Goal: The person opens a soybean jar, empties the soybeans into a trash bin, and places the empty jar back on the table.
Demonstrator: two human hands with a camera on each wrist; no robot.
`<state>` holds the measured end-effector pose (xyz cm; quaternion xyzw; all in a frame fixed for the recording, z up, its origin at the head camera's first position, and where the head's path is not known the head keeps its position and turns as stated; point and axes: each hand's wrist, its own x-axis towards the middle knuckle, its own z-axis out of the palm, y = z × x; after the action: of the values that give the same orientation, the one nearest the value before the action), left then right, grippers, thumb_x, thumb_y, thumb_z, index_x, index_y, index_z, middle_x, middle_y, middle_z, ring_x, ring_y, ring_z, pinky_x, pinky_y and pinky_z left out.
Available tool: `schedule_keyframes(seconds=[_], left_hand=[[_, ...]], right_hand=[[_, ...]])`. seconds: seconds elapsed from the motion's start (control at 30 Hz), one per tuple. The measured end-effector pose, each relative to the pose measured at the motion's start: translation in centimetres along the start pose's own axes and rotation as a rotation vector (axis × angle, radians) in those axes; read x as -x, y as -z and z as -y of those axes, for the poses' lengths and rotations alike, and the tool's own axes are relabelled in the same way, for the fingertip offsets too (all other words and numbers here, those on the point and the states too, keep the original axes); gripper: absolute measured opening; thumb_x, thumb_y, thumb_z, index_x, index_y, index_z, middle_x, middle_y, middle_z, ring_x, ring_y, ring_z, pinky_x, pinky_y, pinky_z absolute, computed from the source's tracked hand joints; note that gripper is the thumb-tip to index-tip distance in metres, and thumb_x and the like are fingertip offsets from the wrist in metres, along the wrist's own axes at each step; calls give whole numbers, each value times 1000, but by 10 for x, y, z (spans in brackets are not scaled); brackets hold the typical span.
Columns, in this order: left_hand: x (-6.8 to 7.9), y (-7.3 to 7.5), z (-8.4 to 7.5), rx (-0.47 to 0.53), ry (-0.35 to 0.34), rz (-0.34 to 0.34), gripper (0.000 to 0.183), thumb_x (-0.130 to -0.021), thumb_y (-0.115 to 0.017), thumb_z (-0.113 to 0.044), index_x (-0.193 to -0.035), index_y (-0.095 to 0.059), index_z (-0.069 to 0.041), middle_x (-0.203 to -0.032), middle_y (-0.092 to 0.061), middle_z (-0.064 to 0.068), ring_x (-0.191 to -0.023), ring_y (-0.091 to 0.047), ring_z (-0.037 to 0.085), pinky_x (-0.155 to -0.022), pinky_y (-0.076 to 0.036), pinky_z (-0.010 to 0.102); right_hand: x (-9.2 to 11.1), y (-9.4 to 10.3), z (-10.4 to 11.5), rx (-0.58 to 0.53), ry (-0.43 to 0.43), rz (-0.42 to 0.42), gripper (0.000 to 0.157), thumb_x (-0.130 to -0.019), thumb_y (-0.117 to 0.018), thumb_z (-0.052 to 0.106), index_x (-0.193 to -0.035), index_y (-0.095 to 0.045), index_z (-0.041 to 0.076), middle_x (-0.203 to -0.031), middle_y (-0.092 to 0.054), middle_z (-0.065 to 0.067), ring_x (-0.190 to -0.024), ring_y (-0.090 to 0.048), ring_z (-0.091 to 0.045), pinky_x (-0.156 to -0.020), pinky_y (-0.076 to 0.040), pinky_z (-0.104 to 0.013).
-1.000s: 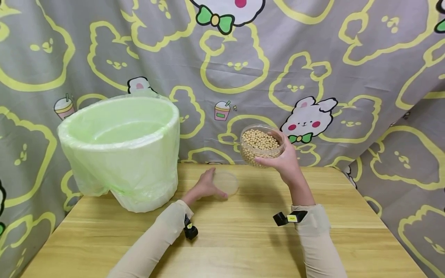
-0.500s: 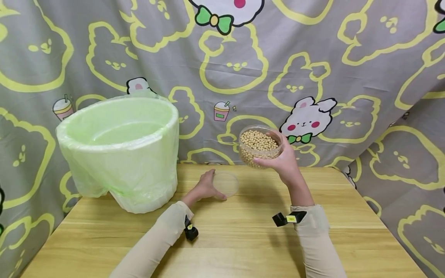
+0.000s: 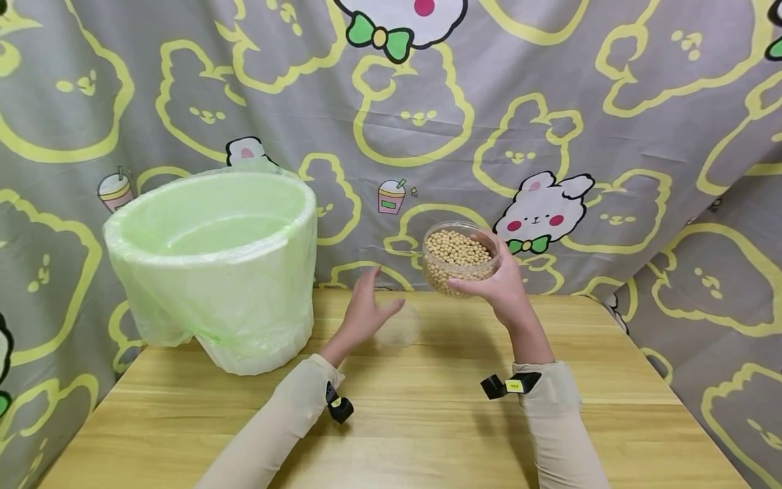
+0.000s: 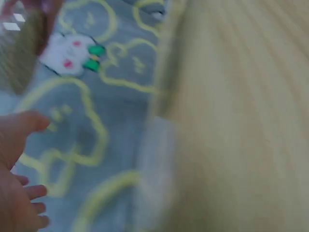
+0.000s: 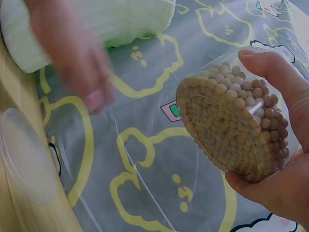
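My right hand [image 3: 506,282] grips a clear round plastic jar [image 3: 432,266] by its side, above the back of the table. Small round tan beads [image 3: 458,248], perhaps soybeans, fill much of the jar, which has no lid on. In the right wrist view the thumb and a finger span the jar [image 5: 227,116]. My left hand [image 3: 362,314] hovers with fingers apart and nothing between them, left of the jar. Beneath and beside it a clear round lid [image 3: 400,327] lies flat on the table. The left wrist view shows the left hand [image 4: 19,169] blurred, away from the lid.
A large white bin [image 3: 256,299] lined with a thin green plastic bag stands at the table's left. Behind the wooden table [image 3: 415,421] hangs a grey patterned curtain [image 3: 427,88], close to the back edge.
My left hand has let go of the lid and lifted up from it; the lid stays on the table. My right hand and the jar have stayed nearly still.
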<state>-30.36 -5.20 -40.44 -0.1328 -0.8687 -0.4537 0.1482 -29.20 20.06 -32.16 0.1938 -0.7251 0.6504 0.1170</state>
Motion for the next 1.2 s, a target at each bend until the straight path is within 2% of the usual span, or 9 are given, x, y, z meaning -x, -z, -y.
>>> schedule_keyframes(seconds=[0.17,0.27,0.33,0.43,0.53,0.63,0.83,1.0,1.2], left_hand=[[-1,31,-50,-117,-367,-338,61,-86,-65,-24,-139,-40,-7,-137,-49,8,-131,-41,26,-108,-34,41],[1,54,-73,-207,-572,-592,51,-84,-63,-17,-131,-49,-4,-127,-56,12,-125,-48,28,-109,-33,40],[2,70,-82,-263,-665,-784,42,-83,-62,-12,-123,-56,-1,-118,-62,14,-118,-54,28,-108,-33,42],[2,91,-87,-334,-706,-1062,26,-82,-63,-10,-106,-66,-3,-103,-68,12,-108,-60,28,-108,-30,50],[1,108,-84,-426,-635,-1243,15,-85,-63,-13,-97,-71,-10,-94,-70,6,-103,-61,25,-107,-23,56],[0,117,-77,-539,-551,-1301,12,-87,-64,-16,-94,-74,-14,-90,-70,2,-97,-59,24,-106,-21,57],[1,120,-69,-665,-458,-1292,10,-88,-65,-18,-91,-75,-15,-90,-69,2,-79,-52,27,-91,-29,47],[0,120,-70,-648,-400,-1307,12,-88,-66,-21,-89,-76,-16,-87,-68,2,-77,-51,27,-87,-29,46],[0,119,-75,-606,-368,-1327,14,-88,-65,-22,-85,-76,-15,-85,-67,2,-78,-51,28,-88,-29,45]], right_hand=[[0,0,2,7,-3,-7,99,-61,-87,4,-142,-31,16,-142,-37,-3,-125,-38,-21,-86,-49,-19],[-1,0,4,6,-1,-6,98,-61,-86,3,-142,-31,14,-142,-37,-4,-125,-38,-21,-86,-48,-19],[-1,0,5,2,-1,-6,98,-62,-86,3,-142,-31,14,-142,-37,-5,-125,-38,-22,-86,-48,-19],[-2,0,7,0,-3,-3,98,-62,-85,3,-143,-31,14,-143,-36,-6,-125,-38,-23,-85,-48,-18],[-3,-1,9,-1,-4,4,98,-63,-85,3,-143,-31,15,-143,-36,-6,-124,-39,-23,-85,-49,-19],[-2,-3,10,-17,-13,14,97,-62,-86,3,-142,-32,14,-143,-36,-6,-122,-41,-22,-84,-50,-20],[1,-11,12,-54,1,43,97,-61,-85,-1,-141,-33,12,-142,-37,-8,-123,-41,-22,-85,-50,-21],[0,-18,21,-45,32,70,95,-61,-85,-1,-140,-35,12,-141,-39,-6,-122,-42,-22,-85,-51,-23],[-17,-32,54,30,87,109,94,-59,-88,4,-139,-38,13,-136,-43,-5,-120,-44,-20,-88,-49,-23]])
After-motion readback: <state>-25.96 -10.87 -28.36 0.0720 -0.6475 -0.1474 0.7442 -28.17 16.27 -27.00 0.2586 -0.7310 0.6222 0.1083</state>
